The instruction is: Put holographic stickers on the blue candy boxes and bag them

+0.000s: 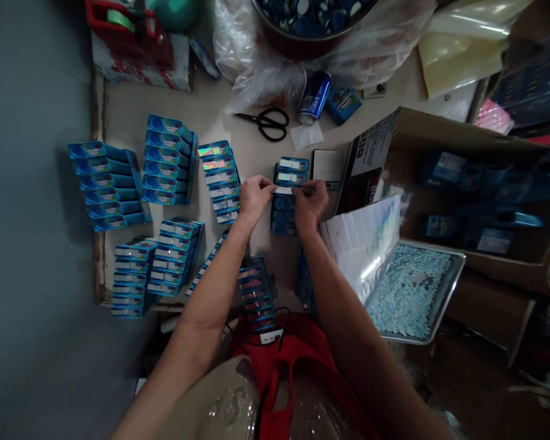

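A small white sticker (283,190) stretches between my two hands, over a row of small blue boxes (284,221). My left hand (256,197) pinches its left end, thumb and forefinger together. At the other end, the fingertips of my right hand (312,198) are closed on it. Two boxes farther up the same row carry white strips across their ends. Just left of my left hand stands another row of blue boxes (220,183) with white and shiny strips. Beneath my forearms lies a further row of boxes (258,296).
More box rows (107,186) fill the table's left side. Black-handled scissors (271,124) and a blue can (315,98) lie beyond my hands. To the right are a cardboard box (371,153), a sticker sheet (364,244) and a metal tray (458,263) of pale blue bits.
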`<action>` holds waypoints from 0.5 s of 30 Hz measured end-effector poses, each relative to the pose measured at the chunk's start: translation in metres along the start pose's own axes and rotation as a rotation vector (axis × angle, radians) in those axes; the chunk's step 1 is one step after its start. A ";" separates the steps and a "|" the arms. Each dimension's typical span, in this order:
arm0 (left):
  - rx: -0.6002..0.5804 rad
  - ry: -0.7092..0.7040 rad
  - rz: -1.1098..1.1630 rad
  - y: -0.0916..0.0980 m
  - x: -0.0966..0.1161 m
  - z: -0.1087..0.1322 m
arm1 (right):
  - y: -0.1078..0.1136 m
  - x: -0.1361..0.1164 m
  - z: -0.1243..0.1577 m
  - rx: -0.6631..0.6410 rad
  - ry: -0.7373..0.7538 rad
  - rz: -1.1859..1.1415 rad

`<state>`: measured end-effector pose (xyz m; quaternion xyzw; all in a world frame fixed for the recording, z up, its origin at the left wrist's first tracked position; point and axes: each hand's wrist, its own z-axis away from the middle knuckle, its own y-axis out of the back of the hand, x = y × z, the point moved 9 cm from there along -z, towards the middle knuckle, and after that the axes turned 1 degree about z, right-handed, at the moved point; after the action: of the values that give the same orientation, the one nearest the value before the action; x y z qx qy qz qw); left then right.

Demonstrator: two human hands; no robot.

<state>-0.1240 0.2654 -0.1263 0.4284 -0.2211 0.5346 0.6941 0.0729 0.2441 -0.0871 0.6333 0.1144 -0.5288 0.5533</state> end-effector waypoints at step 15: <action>0.006 0.048 0.313 -0.017 -0.019 -0.005 | 0.004 0.009 -0.004 0.055 0.062 0.134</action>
<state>-0.1149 0.2581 -0.1498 0.3779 -0.2670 0.6468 0.6063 0.0815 0.2424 -0.0924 0.6705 0.0743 -0.4736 0.5662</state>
